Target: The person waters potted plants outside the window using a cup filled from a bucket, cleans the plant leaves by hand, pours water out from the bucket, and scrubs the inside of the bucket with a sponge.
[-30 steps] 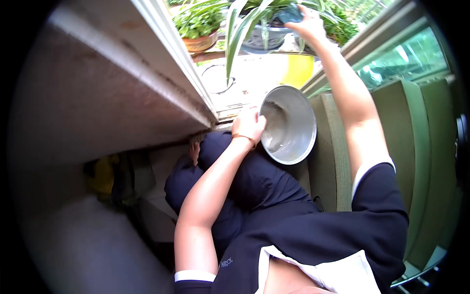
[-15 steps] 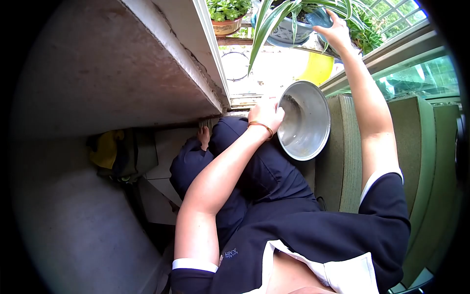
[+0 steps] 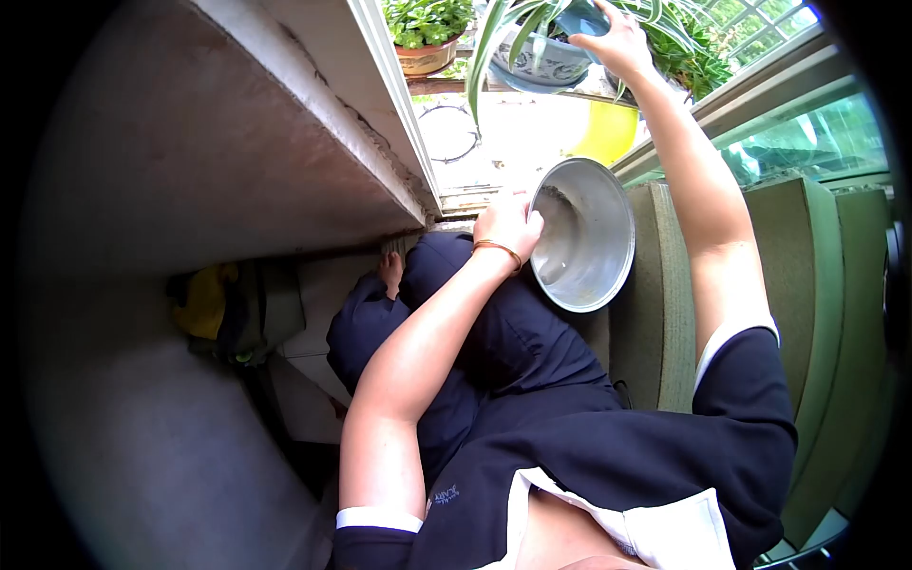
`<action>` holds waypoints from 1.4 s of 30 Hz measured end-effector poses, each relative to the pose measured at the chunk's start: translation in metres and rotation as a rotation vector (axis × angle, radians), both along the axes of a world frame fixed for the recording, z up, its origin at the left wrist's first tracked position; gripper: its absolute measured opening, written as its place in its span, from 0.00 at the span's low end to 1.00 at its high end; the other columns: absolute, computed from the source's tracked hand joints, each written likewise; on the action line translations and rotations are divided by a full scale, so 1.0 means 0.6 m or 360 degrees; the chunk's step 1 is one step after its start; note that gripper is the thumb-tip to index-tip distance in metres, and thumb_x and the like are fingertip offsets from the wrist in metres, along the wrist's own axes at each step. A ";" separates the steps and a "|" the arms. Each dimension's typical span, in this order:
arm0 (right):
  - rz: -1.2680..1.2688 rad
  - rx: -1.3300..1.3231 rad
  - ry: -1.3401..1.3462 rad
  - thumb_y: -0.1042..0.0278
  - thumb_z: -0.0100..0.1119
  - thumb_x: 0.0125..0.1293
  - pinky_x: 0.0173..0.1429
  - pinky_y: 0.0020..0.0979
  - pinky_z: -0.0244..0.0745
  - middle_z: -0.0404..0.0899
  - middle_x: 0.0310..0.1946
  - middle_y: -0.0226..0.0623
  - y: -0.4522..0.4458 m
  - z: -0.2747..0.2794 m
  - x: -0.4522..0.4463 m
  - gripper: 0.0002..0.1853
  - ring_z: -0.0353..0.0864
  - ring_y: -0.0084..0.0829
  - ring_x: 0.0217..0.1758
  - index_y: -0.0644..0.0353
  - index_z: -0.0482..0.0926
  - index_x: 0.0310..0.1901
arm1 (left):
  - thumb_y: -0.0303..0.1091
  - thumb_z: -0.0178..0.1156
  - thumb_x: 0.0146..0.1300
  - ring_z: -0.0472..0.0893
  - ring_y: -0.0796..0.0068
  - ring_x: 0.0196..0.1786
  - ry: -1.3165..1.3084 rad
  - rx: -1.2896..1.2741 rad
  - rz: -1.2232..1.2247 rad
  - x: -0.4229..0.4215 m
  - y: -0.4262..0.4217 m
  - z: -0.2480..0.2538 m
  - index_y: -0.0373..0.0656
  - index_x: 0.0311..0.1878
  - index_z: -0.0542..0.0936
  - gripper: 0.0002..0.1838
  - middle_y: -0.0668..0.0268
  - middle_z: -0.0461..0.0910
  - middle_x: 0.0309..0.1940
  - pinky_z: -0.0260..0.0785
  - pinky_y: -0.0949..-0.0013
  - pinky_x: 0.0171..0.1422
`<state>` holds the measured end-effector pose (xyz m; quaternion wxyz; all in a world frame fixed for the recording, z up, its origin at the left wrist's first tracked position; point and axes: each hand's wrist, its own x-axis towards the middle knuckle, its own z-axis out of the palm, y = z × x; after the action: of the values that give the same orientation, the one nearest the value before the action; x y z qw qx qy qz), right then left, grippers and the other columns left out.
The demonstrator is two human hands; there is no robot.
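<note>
My left hand (image 3: 508, 226) is closed on the near-left rim of a round metal pot (image 3: 587, 252), which is tilted so its inside faces me. A little liquid seems to lie at its bottom. At the window, my right hand (image 3: 617, 43) grips a bluish see-through cup (image 3: 581, 19), partly cut off by the top edge. The cup is over a white and blue patterned flowerpot (image 3: 543, 65), whose long striped leaves (image 3: 489, 47) hang down over its side. Whether water is leaving the cup, I cannot tell.
A brown flowerpot (image 3: 426, 59) with a leafy plant stands on the outside rack to the left. Something yellow (image 3: 605, 131) is beneath the rack. Stacked greenish boards (image 3: 665, 304) lean at my right, by the window frame (image 3: 760, 90). A wall (image 3: 237, 142) rises on the left.
My right hand has moved the cup left and farther out over the patterned flowerpot. The left hand keeps its hold on the pot, and the view has shifted slightly.
</note>
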<state>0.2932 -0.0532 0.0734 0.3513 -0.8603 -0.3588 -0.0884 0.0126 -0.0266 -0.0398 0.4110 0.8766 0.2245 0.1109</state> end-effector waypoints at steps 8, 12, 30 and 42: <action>-0.0193 -0.0255 -0.0259 0.44 0.69 0.41 0.66 0.42 0.63 0.69 0.55 0.53 0.001 -0.027 0.035 0.45 0.67 0.49 0.61 0.43 0.66 0.65 | 0.39 0.58 0.53 0.79 0.56 0.44 0.0057 0.0036 -0.0019 0.000 0.001 -0.002 0.36 0.23 0.75 0.14 0.58 0.78 0.50 0.71 0.60 0.47; -0.0253 -0.0285 -0.0458 0.44 0.69 0.40 0.65 0.42 0.64 0.70 0.53 0.54 -0.017 -0.041 0.052 0.45 0.67 0.49 0.61 0.42 0.66 0.65 | 0.39 0.58 0.53 0.79 0.57 0.44 0.0111 0.0005 -0.0014 0.001 0.001 0.001 0.36 0.23 0.76 0.14 0.58 0.78 0.51 0.71 0.60 0.47; 0.0084 0.0743 0.0596 0.52 0.71 0.48 0.56 0.36 0.70 0.69 0.55 0.48 -0.029 0.000 0.039 0.48 0.73 0.38 0.54 0.62 0.55 0.67 | 0.37 0.57 0.54 0.79 0.59 0.46 0.0049 -0.0077 -0.0002 0.001 0.000 -0.001 0.39 0.29 0.81 0.11 0.61 0.78 0.49 0.71 0.60 0.50; 0.0538 0.0436 0.1372 0.63 0.70 0.50 0.60 0.34 0.67 0.72 0.53 0.44 -0.189 -0.063 -0.159 0.41 0.72 0.33 0.54 0.63 0.58 0.63 | 0.42 0.54 0.57 0.78 0.55 0.44 0.0231 0.0028 0.0037 -0.001 -0.001 0.004 0.40 0.36 0.80 0.15 0.54 0.76 0.43 0.71 0.56 0.48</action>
<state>0.1979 -0.1669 0.0357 0.5876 -0.6940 -0.3003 0.2880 0.0122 -0.0273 -0.0371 0.3846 0.8833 0.2627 0.0538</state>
